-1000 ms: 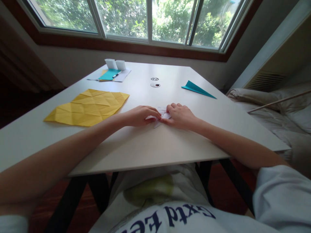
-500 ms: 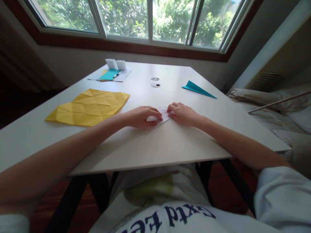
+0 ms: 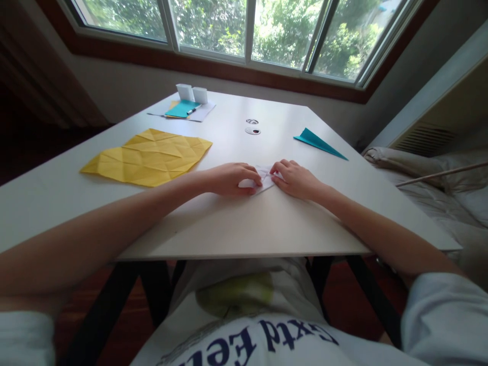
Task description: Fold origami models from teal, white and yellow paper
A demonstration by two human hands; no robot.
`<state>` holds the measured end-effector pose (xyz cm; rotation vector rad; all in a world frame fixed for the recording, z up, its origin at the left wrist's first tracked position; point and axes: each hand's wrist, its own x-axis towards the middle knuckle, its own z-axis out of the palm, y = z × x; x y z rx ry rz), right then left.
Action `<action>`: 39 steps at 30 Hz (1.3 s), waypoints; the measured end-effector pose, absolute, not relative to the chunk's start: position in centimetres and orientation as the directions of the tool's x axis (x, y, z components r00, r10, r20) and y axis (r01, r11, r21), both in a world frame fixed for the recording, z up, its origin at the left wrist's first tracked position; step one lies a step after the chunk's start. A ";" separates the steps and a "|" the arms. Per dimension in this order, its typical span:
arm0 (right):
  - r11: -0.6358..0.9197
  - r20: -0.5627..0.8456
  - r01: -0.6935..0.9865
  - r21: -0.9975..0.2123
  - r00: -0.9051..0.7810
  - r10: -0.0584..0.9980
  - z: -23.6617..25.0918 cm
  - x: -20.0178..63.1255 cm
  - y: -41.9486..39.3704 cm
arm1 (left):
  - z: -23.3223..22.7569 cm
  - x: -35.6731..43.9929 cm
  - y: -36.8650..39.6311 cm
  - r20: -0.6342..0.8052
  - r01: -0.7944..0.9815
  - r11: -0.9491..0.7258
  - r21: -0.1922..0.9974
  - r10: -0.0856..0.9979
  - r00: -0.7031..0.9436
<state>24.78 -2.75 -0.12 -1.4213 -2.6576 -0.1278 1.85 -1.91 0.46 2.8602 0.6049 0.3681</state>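
Between my hands a small folded white paper (image 3: 266, 178) lies on the white table (image 3: 236, 226), partly hidden by my fingers. My left hand (image 3: 237, 179) grips its left side, thumb and fingers curled at the edge. On the other side, my right hand (image 3: 292, 177) is closed with its fingertips pressed on the paper. To the left of my left hand is a creased yellow sheet (image 3: 148, 158), spread out flat. Farther off to the right rests a folded teal paper shape (image 3: 319, 144), long and pointed.
At the back left, two small white blocks (image 3: 185, 92) stand behind a teal sheet (image 3: 183, 109) with a pen (image 3: 193, 110) on it. Round cable-hole covers (image 3: 252, 130) are set in the tabletop. A pale cushioned seat (image 3: 430, 178) is beyond the right edge.
The whole view has shifted and tilted slightly, moving the table items rightward in the picture. Both hands keep about the same hold on the white paper.
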 end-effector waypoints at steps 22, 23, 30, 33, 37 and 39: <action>0.735 0.234 0.665 -0.131 -0.700 0.675 0.3 24.9 -2.8 | 0.5 3.3 -3.7 0.275 0.449 -0.882 0.146 0.472 0.838; 0.747 0.229 0.650 -0.140 -0.712 0.663 0.3 24.9 -2.8 | 0.5 3.2 -3.6 0.273 0.438 -0.884 0.161 0.467 0.841; 0.794 0.199 0.556 -0.244 -0.773 0.603 0.4 25.8 -2.4 | 0.4 1.4 -1.2 0.245 0.473 -0.861 0.186 0.507 0.827; 0.816 0.198 0.517 -0.259 -0.798 0.569 0.5 26.0 -2.3 | 0.5 1.2 -0.9 0.224 0.470 -0.864 0.178 0.501 0.836; 0.844 0.181 0.474 -0.249 -0.834 0.522 0.8 26.2 -2.3 | 0.6 1.3 -1.3 0.229 0.426 -0.885 0.188 0.461 0.857; 0.856 0.177 0.462 -0.232 -0.845 0.505 0.9 26.3 -2.3 | 0.6 1.4 -1.4 0.237 0.423 -0.887 0.187 0.459 0.856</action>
